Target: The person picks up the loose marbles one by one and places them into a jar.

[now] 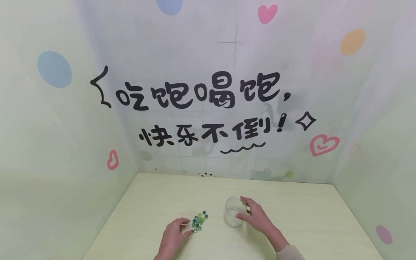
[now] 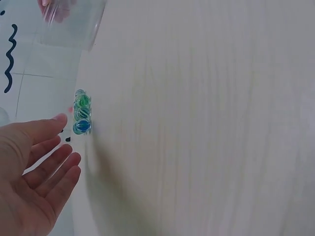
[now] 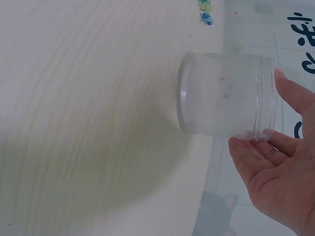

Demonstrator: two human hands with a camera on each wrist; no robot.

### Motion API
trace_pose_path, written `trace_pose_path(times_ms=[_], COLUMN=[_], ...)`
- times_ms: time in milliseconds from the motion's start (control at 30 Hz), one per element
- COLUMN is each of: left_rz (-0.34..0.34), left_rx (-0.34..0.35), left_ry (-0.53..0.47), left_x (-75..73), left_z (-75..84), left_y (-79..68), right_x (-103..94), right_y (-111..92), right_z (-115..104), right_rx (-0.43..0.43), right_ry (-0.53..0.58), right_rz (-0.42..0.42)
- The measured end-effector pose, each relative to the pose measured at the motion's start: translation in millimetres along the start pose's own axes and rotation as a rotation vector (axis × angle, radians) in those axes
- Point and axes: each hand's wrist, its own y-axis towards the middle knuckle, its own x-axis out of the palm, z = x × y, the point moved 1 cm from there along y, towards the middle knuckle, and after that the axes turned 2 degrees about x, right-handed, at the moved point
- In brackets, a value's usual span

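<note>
A small cluster of green and blue glass marbles (image 1: 199, 221) lies on the pale tabletop. Just left of it is my left hand (image 1: 173, 233), its thumb tip right by the nearest marbles and its fingers loosely bent with nothing in them. The left wrist view shows this hand (image 2: 39, 172) with fingers spread apart below the marbles (image 2: 82, 113). To the right a clear plastic jar (image 1: 234, 218) stands upright, mouth up. My right hand (image 1: 258, 216) holds it by its threaded rim; in the right wrist view thumb and fingers lie on opposite sides of the jar (image 3: 221, 93).
The light wood-grain table (image 1: 156, 191) meets a printed backdrop (image 1: 208, 159) with black lettering, hearts and coloured dots behind and at both sides. A stretch of tabletop separates the marbles from the jar.
</note>
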Motion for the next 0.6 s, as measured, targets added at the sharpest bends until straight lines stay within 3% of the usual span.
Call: trace_pose_path(times_ms=[600], left_rz=[0.012], left_rx=[-0.038], left_ry=[-0.074], left_x=[9.6], left_z=[-3.7], left_y=[-3.4], right_x=[-0.7], right_y=[0.3], right_z=[-1.6], right_rx=[0.0], right_ry=[0.016], right_rz=[0.0])
